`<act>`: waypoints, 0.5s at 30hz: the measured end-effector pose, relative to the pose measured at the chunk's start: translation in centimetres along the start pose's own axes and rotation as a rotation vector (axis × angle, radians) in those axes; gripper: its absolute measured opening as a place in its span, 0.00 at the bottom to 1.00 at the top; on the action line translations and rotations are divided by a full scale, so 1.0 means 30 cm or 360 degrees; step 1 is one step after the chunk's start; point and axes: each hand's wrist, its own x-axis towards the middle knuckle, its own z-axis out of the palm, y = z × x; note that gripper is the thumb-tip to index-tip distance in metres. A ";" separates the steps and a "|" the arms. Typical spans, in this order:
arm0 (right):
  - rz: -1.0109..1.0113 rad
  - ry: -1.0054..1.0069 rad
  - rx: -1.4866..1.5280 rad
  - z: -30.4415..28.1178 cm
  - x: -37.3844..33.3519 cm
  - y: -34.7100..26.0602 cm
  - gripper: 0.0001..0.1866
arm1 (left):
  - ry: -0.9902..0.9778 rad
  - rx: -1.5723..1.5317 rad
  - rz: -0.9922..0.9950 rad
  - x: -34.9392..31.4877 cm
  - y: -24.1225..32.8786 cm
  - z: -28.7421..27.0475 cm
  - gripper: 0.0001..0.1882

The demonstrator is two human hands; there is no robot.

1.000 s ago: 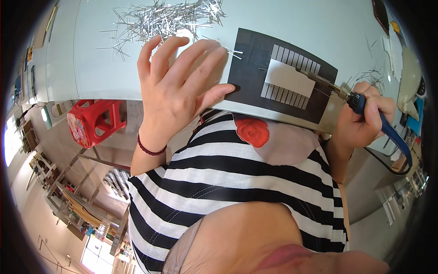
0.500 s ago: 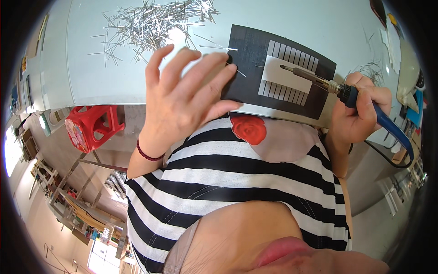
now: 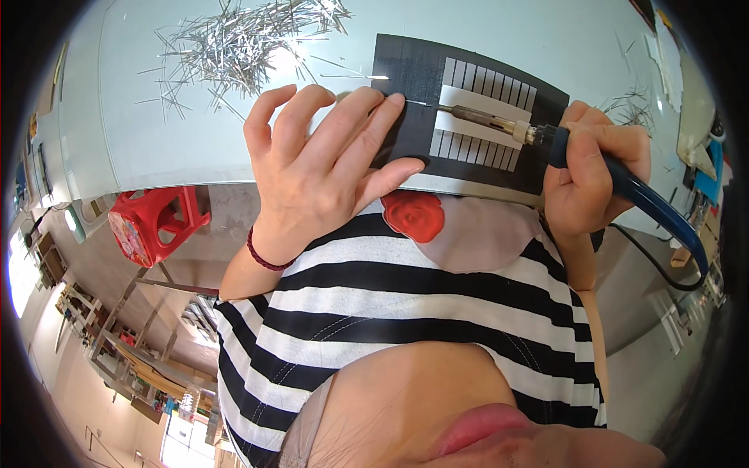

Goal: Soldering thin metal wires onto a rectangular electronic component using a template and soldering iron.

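My right hand point(image 3: 589, 175) is wrapped round the blue handle of a soldering iron point(image 3: 499, 122). The iron's tip points left and meets, or almost meets, the end of a thin metal wire point(image 3: 418, 103) on a black board point(image 3: 395, 58). My left hand point(image 3: 312, 164) is palm down, fingers outstretched and thumb apart, with its index fingertip at the wire's other end. Whether the fingertip presses the wire is hard to see. A white strip point(image 3: 459, 97) crosses a row of pale grey bars point(image 3: 485, 84) on the board, partly hidden under the iron.
A heap of thin metal wires point(image 3: 234, 54) lies at the far left of the pale table point(image 3: 187, 144). More loose wires point(image 3: 633, 108) are scattered to the right. The iron's black cable point(image 3: 651, 271) hangs at the right. A red stool point(image 3: 156, 222) stands below the table's left part.
The soldering iron has moved left and slightly up, its tip now at the wire. My left index fingertip has shifted up to the wire's end.
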 end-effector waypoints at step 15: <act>-0.0025 -0.0157 -0.0009 -0.004 0.006 0.009 0.08 | 0.0130 -0.0035 0.0027 0.003 0.002 0.019 0.24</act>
